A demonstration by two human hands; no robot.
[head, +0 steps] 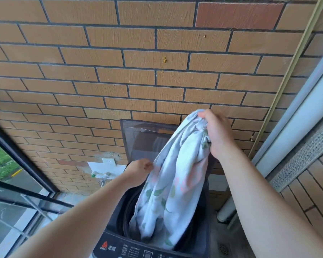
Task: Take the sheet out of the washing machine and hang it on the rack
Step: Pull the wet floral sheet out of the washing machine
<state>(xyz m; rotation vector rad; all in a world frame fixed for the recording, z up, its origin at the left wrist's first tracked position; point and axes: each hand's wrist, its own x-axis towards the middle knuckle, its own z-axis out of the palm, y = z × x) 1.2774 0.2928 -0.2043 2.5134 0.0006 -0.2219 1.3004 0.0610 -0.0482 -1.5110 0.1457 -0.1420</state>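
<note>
A white sheet with green leaves and pink patches hangs bunched out of the drum of a dark top-loading washing machine. Its lower end is still inside the drum. My right hand grips the sheet's top, raised high above the machine. My left hand is lower, at the sheet's left edge, and pinches the fabric there. The machine's lid stands open against the brick wall. No rack is in view.
A brick wall rises right behind the machine, with a white socket and a tap on it. A window with a dark frame is at the left. A pale pipe, a floor drain and a door frame lie at the right.
</note>
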